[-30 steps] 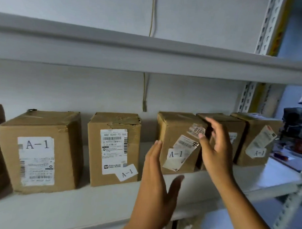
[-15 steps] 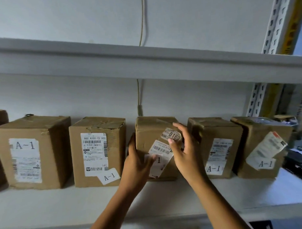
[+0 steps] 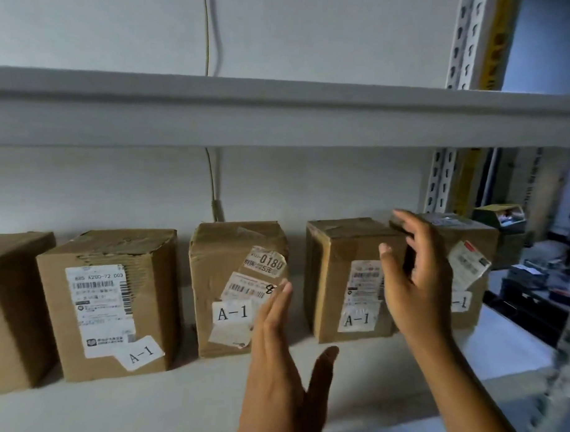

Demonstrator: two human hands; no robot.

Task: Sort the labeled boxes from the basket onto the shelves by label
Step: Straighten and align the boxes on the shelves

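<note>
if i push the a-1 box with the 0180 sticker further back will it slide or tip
The box with the 0180 sticker would probably slide: it sits flat on the smooth shelf. It is taller than wide, so a high push might tip it. Its creased cardboard looks soft and may dent.

Open gaps between the A-1 boxes (image 3: 237, 288) along the shelf (image 3: 122, 412); widest between the 0180 box and its right neighbour (image 3: 347, 278). Bare strip in front. Headroom capped by upper shelf (image 3: 273, 116). Upright post (image 3: 440, 181) closing the right end.
</note>
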